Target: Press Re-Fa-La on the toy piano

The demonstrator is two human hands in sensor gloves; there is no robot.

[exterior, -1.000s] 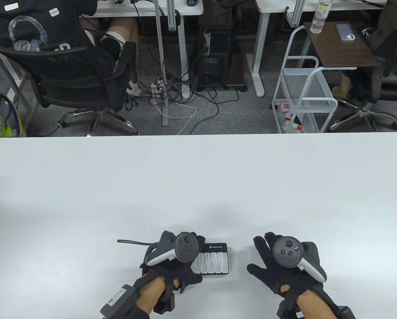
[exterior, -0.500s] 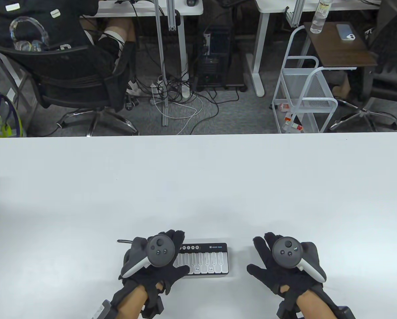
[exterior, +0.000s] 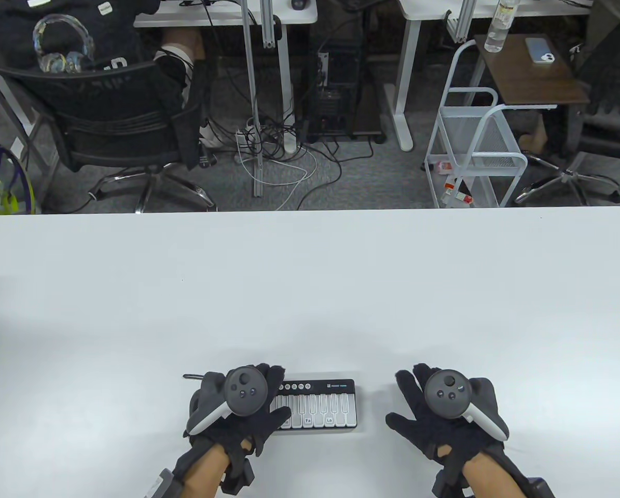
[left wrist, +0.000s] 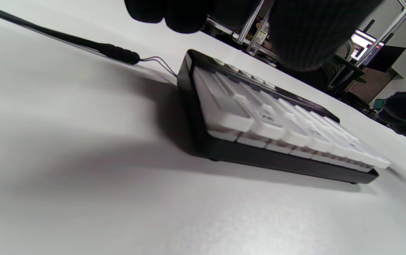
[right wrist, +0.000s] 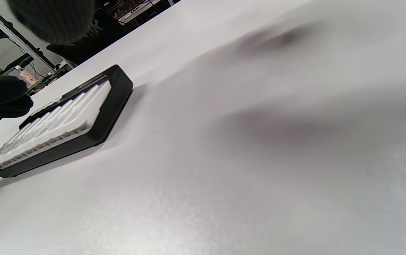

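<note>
Left of piano: a thin black cord [exterior: 206, 377] lies across the table [exterior: 310, 290].
Over the keys: left hand [exterior: 237, 410] covers the piano's [exterior: 322, 404] left end.
Right of piano: bare strip before the right hand [exterior: 444, 410].

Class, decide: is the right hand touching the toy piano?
Apart. The table view shows bare white table between the right hand and the toy piano.
</note>
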